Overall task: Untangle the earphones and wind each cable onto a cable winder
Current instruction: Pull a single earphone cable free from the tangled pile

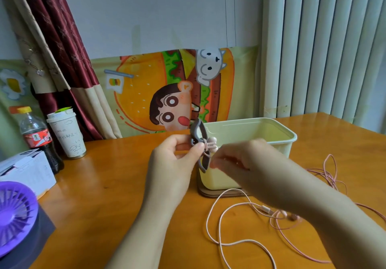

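My left hand (177, 160) pinches a grey cable winder (197, 135) upright above the wooden table, in front of the yellow box. A few turns of pink cable (206, 146) wrap the winder's middle, with a pink earbud (212, 140) beside them. My right hand (240, 160) is just right of the winder, fingers curled and pinching the pink cable near it; the hand is blurred. The rest of the pink earphone cable (221, 241) lies in loose loops on the table at lower right, running under my right forearm.
A pale yellow plastic box (271, 130) stands on a wooden base behind my hands. At left are a cola bottle (36, 137), a white cup (66, 135), a white carton (27, 170) and a purple fan (14, 216). More pink cable (330, 172) lies far right.
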Tool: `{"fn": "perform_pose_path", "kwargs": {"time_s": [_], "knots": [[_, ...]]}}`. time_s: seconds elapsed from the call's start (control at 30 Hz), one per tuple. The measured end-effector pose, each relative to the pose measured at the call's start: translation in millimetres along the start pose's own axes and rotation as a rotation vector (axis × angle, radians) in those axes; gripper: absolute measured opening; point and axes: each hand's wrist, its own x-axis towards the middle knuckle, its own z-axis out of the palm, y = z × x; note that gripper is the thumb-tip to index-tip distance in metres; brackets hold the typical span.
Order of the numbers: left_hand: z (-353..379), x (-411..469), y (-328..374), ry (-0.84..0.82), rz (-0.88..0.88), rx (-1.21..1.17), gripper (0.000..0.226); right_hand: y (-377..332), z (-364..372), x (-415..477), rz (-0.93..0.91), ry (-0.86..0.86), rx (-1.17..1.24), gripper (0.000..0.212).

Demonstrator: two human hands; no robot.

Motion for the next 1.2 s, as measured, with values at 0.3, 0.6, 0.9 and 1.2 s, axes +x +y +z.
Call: {"fn": "perform_pose_path", "kwargs": {"time_s": [0.3, 0.6, 0.9, 1.2], "knots": [[4, -10, 10, -0.364, 0.118, 0.176, 0.019, 20, -25, 1, 0.042, 0.376, 0.200, 0.017], [-2, -8, 16, -0.552, 0.092, -0.114, 0.031, 31, -14, 7, 0.161, 0.428, 0.459, 0.033], [0, -1, 15, -0.248, -0.113, -0.608, 0.032, 23, 24, 13, 0.175, 0.189, 0.540, 0.051], [-2, 6, 1, -0.016, -0.232, -0.665, 0.021, 10, 15, 4, 0.036, -0.075, 0.145, 0.025]]}}
